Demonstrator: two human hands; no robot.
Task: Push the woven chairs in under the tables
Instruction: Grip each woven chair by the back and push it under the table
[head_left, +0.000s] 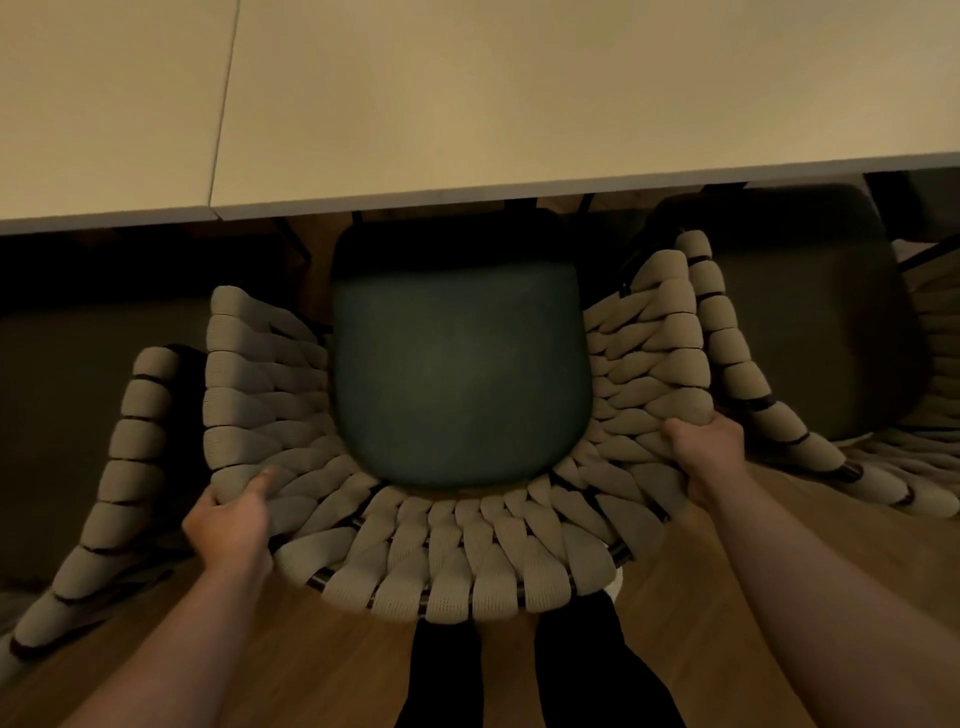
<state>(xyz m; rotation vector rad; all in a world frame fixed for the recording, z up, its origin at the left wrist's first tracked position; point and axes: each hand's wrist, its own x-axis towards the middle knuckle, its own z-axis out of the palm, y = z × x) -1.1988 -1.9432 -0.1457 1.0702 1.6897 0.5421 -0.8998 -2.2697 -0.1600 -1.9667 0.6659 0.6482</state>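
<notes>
Left grip (228, 525): wrapped on the back rim of the woven chair (467, 566), left-rear curve. Thumb lies on the inner weave, fingers curl round the outside. Holding the rim.

Right grip (709, 457): same on the right-rear curve, higher up the rim. Thumb over the top onto the inner straps, fingers hidden behind. Holding the rim too. Both forearms reach in from the bottom corners.

Woven chair: centred in front of the person, back towards them, open side facing the counter (519, 93). Beige straps woven over a dark frame. Dark green seat cushion (457, 374) has its front edge in shadow under the counter edge; most of the cushion and the whole back stick out on the near side.

Counter: pale top, fills the upper part of the view. A second counter (104, 104) butts against it on the left, with a thin seam between them.

Left neighbour chair (135, 441): same weave, just beside the held chair; the arm rims are close, contact not clear. Right neighbour chair (727, 338): same weave, its arm right against the held chair's right arm.

Wooden floor (727, 597) below. Dark trouser legs (576, 670) stand right behind the chair back.
</notes>
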